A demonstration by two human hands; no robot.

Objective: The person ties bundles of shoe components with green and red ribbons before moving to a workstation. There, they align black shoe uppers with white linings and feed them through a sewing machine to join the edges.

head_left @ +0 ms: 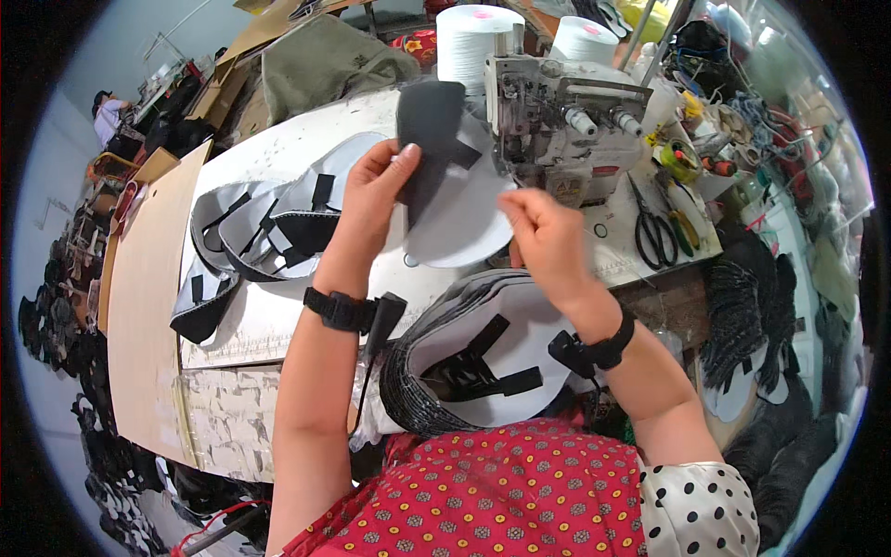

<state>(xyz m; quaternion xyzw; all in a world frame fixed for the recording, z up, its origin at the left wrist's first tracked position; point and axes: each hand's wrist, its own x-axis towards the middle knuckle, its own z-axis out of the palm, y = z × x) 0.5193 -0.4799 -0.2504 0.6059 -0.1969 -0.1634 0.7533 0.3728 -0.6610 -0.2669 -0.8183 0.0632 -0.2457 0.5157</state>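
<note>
My left hand [376, 186] pinches a shoe upper piece [459, 227] between thumb and fingers, by its black end. The rest of the piece is a pale grey-white rounded panel with a small black strip, held beside the sewing machine [571, 135]. At the panel's right edge, my right hand [549, 241] has its fingers curled together; whatever they pinch is hidden and slightly blurred. Below the hands, against my lap, sits a thick stack of similar uppers [534, 339] with black straps. More stitched uppers [306, 230] lie joined on the white tabletop [278, 320] to the left.
Black scissors [654, 232] and yellow-handled snips [685, 232] lie right of the machine. Large white thread cones [478, 46] stand behind it. Tangled thread and small supplies crowd the right side. A person [109, 119] sits far off at the upper left.
</note>
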